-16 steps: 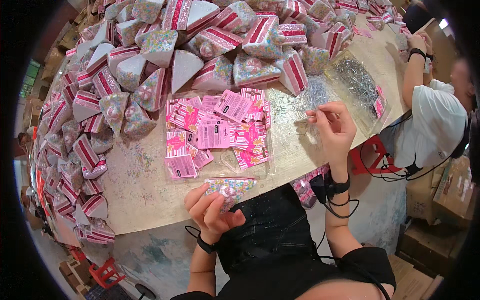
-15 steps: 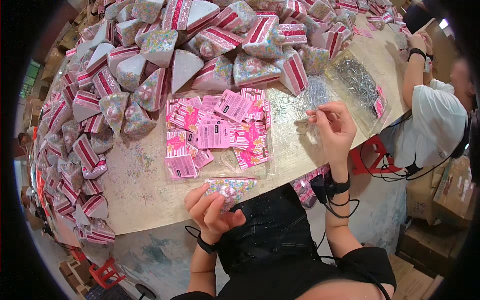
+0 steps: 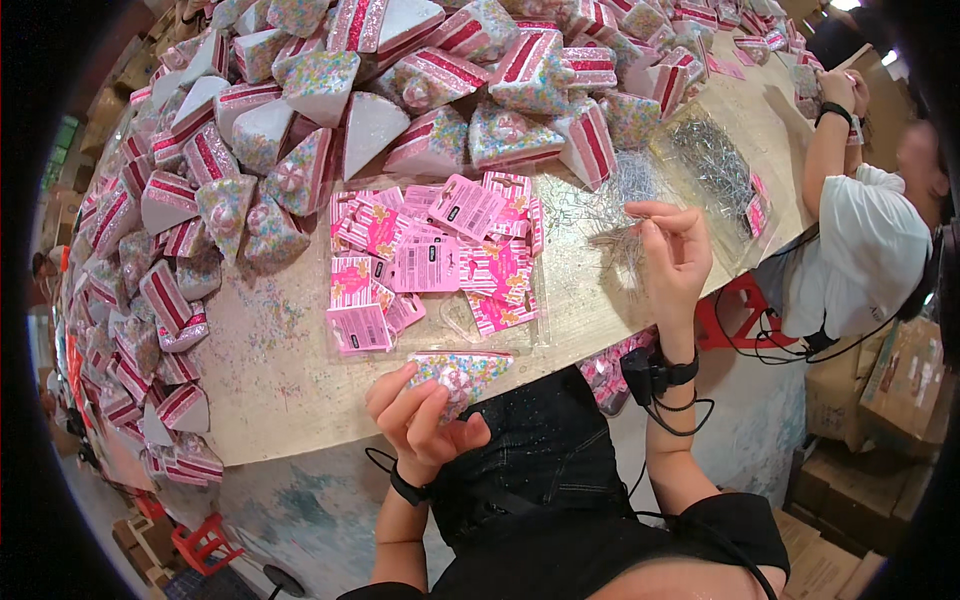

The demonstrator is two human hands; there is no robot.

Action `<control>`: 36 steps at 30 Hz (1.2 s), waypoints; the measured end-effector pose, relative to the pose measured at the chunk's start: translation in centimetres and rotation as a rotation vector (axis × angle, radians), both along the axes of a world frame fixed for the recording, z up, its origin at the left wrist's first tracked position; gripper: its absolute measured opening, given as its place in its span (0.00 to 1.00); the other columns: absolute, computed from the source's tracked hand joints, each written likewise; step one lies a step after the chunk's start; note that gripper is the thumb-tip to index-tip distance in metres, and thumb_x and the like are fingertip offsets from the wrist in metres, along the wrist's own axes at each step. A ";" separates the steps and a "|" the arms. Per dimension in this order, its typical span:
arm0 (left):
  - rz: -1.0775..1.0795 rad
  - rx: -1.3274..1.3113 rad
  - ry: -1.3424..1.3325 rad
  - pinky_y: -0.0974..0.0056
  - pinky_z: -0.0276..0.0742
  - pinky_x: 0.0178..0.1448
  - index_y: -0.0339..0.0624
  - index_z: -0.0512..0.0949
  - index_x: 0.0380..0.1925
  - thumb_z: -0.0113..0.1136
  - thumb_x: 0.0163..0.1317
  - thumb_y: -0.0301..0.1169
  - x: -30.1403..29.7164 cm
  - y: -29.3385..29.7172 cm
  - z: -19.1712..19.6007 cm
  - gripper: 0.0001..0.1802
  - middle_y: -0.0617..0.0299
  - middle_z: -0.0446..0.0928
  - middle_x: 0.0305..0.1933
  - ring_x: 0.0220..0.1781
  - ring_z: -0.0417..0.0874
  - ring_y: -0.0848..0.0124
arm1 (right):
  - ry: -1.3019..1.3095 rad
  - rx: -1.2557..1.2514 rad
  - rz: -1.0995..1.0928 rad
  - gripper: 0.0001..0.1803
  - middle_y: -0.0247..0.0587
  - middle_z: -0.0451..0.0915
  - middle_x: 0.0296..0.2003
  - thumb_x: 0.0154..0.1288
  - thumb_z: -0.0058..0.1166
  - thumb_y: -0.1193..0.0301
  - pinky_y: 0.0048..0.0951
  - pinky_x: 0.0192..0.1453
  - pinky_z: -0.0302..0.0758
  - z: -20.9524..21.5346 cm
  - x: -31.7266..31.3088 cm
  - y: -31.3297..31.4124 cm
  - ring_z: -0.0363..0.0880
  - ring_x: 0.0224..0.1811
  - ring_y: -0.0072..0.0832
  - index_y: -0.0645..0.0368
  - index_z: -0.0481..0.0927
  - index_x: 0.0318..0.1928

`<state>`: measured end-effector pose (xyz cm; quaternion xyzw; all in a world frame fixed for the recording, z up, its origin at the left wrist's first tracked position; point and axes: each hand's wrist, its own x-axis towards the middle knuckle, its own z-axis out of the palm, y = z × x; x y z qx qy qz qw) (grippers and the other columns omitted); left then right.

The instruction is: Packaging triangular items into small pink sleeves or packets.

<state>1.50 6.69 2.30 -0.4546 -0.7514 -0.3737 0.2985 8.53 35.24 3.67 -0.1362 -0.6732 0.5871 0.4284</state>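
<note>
My left hand (image 3: 420, 420) is closed around a cake-slice ornament (image 3: 462, 378) at the table's near edge. The slice has pastel sprinkles and a pale pink swirl on the side facing up. Off to the right, my right hand (image 3: 675, 250) hovers over thin silver wire pins (image 3: 632, 180) loose on the tabletop. Its thumb and forefinger are pinched together; whatever is between them is too fine to make out. Between the hands and a little farther back, pink printed cards (image 3: 427, 264) lie overlapping in a shallow clear tray (image 3: 540, 325).
Similar cake slices (image 3: 400, 80) are heaped along the far and left sides of the table (image 3: 260, 400). A clear box of wire pins (image 3: 710, 160) stands at the right. Beyond it, another person (image 3: 850, 240) in a white top works near a red stool (image 3: 735, 315).
My right hand has shifted very slightly, its fingertips drawn a little closer over the pins. The left hand still holds the cake slice in nearly the same place.
</note>
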 end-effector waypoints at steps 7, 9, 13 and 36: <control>-0.010 -0.004 0.000 0.54 0.73 0.48 0.43 0.69 0.46 0.58 0.60 0.45 -0.1 0.0 0.0 0.21 0.58 0.69 0.45 0.49 0.76 0.56 | 0.001 -0.045 0.027 0.06 0.46 0.80 0.42 0.64 0.54 0.86 0.26 0.51 0.76 -0.1 -0.1 -0.2 0.81 0.44 0.29 0.66 0.73 0.39; -0.009 -0.004 -0.003 0.54 0.73 0.48 0.43 0.70 0.46 0.58 0.60 0.45 0.0 0.0 0.0 0.21 0.58 0.69 0.46 0.49 0.76 0.56 | -0.016 -0.018 0.014 0.07 0.44 0.80 0.40 0.63 0.55 0.86 0.25 0.51 0.76 -0.3 0.1 0.0 0.81 0.44 0.28 0.66 0.75 0.40; -0.014 -0.003 -0.012 0.54 0.73 0.49 0.43 0.70 0.46 0.58 0.60 0.45 0.0 -0.1 0.0 0.21 0.58 0.69 0.46 0.49 0.76 0.56 | -0.031 0.047 -0.133 0.10 0.40 0.81 0.36 0.61 0.57 0.86 0.22 0.48 0.75 0.1 0.1 -0.4 0.80 0.42 0.23 0.67 0.79 0.44; -0.011 0.052 -0.011 0.55 0.72 0.47 0.45 0.71 0.44 0.61 0.59 0.43 -0.1 0.4 -0.1 0.19 0.60 0.70 0.44 0.50 0.76 0.57 | -0.270 0.483 -0.108 0.09 0.41 0.79 0.32 0.58 0.59 0.85 0.22 0.38 0.73 2.3 0.1 0.8 0.78 0.33 0.24 0.66 0.82 0.40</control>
